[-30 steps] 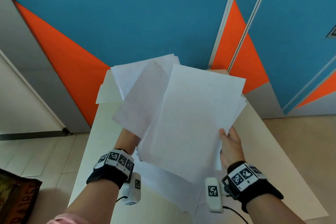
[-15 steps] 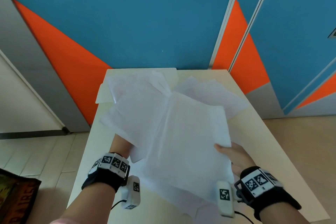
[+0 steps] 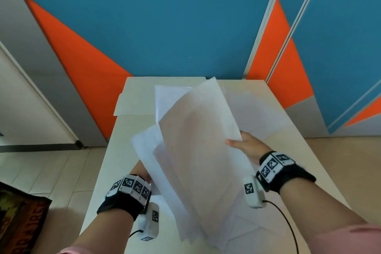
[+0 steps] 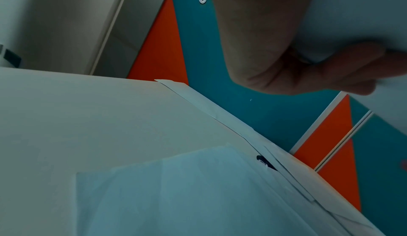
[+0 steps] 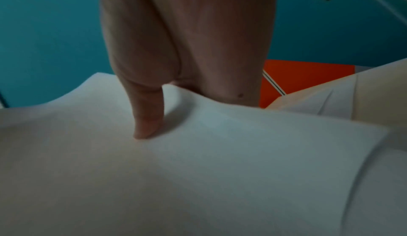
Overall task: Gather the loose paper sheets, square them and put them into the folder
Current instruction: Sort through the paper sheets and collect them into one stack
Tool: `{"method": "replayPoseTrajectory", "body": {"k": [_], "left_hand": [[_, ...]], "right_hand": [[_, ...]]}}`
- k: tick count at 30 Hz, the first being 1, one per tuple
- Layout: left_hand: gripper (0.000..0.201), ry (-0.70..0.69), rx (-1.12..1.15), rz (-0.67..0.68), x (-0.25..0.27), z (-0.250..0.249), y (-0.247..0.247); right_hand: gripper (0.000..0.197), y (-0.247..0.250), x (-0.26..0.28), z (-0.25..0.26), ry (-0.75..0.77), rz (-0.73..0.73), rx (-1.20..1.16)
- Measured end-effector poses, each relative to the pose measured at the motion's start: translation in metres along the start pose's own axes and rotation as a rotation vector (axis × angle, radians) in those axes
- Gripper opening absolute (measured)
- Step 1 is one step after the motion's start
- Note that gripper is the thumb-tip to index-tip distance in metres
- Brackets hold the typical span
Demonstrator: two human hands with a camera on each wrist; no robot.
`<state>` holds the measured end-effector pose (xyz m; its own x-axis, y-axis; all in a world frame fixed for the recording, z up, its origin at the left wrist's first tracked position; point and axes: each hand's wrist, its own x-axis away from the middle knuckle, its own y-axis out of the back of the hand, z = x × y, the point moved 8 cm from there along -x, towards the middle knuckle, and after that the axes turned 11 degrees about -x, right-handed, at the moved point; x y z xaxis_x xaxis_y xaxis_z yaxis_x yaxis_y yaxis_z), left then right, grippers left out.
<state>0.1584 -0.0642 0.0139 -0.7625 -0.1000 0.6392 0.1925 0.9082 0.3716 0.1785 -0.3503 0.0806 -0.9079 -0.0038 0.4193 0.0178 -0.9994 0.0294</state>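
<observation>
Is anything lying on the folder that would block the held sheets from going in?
Partly, it seems: a loose sheet overlaps the folder at the table's far left. The stack is held by both hands, above the table.

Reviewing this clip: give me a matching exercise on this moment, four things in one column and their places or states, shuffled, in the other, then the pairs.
1. right hand
2. left hand
3. folder
4. loose sheet

a. lies flat at the table's far left
b. lies on the table to the right
c. thumb on top of the raised stack
d. mostly hidden under the stack in the head view

Pairs: 1-c, 2-d, 3-a, 4-b
</observation>
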Motion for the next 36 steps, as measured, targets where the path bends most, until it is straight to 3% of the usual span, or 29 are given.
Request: {"method": "replayPoseTrajectory", "body": {"k": [2, 6, 10, 13, 15, 18, 20, 23, 26, 28, 30, 32, 33, 34, 36], "left_hand": [[0.027, -0.110, 0.106, 0.045, -0.001, -0.007, 0.000], [0.023, -0.174, 0.195, 0.022, 0.014, -0.015, 0.006], [0.089, -0.170, 0.583, 0.259, 0.015, -0.021, 0.000], [0.117, -0.326, 0.418, 0.323, 0.014, -0.034, 0.007], [0.104, -0.392, 0.294, 0.238, 0.010, -0.041, 0.017], [0.045, -0.471, 0.316, 0.049, 0.011, -0.060, 0.039], [0.027, -0.550, 0.368, -0.031, 0.020, -0.078, 0.049], [0.049, -0.638, 0.324, 0.004, 0.022, -0.089, 0.049], [0.062, -0.547, 0.142, 0.086, 0.009, -0.080, 0.030], [0.049, -0.474, 0.087, -0.032, 0.004, -0.065, 0.027], [0.042, -0.475, 0.104, -0.066, 0.003, -0.053, 0.033], [0.025, -0.431, 0.128, -0.088, 0.015, -0.076, 0.033], [0.018, -0.500, 0.179, -0.082, 0.022, -0.092, 0.039], [0.024, -0.622, 0.195, -0.056, 0.027, -0.105, 0.046], [0.036, -0.714, 0.240, 0.004, 0.031, -0.116, 0.047]], "right_hand": [[0.044, -0.003, -0.007, -0.016, -0.012, -0.022, -0.044], [0.042, -0.006, -0.016, -0.034, 0.014, -0.140, -0.125], [0.037, -0.016, -0.015, -0.031, 0.036, -0.169, -0.200], [0.035, -0.021, -0.009, -0.015, 0.101, -0.139, -0.234], [0.035, -0.024, -0.008, -0.003, 0.150, -0.114, -0.236], [0.028, -0.028, 0.003, 0.027, 0.267, -0.099, -0.230], [0.023, -0.025, 0.009, 0.043, 0.341, -0.096, -0.232], [0.027, -0.024, 0.012, 0.048, 0.372, 0.002, -0.291], [0.051, -0.020, -0.001, 0.025, 0.286, 0.039, -0.220], [0.047, -0.019, -0.011, 0.010, 0.246, 0.035, -0.110], [0.038, -0.018, -0.019, 0.001, 0.207, -0.013, -0.013], [0.030, -0.011, -0.015, 0.015, 0.276, -0.133, -0.106], [0.030, -0.009, -0.013, 0.025, 0.320, -0.156, -0.171], [0.026, -0.007, -0.008, 0.033, 0.352, -0.180, -0.189], [0.020, -0.012, -0.004, 0.039, 0.362, -0.129, -0.172]]}}
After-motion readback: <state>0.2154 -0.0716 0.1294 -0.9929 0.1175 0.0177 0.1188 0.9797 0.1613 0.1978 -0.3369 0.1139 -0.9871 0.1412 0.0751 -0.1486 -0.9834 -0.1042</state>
